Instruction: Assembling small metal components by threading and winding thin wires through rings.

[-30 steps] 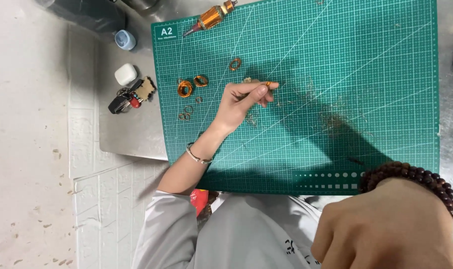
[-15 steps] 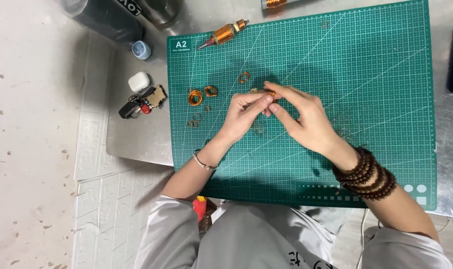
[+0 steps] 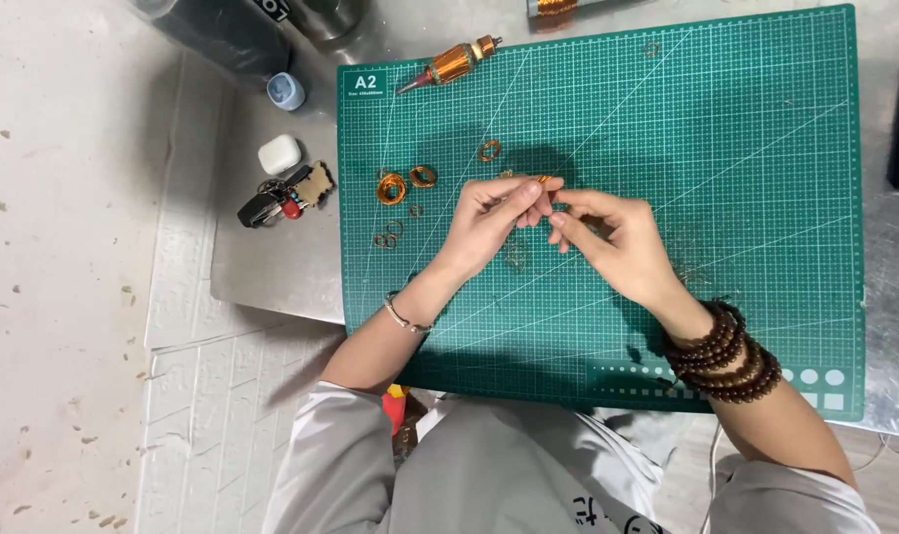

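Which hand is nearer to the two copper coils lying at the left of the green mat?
Left. The left hand is just right of the copper coils; the right hand lies farther right, beyond it.

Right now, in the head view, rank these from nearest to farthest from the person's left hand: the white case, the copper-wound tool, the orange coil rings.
Measured from the left hand:
1. Orange coil rings, on the green mat just to the hand's left.
2. Copper-wound tool, at the mat's top edge, above the hand.
3. White case, off the mat on the metal table, far left.
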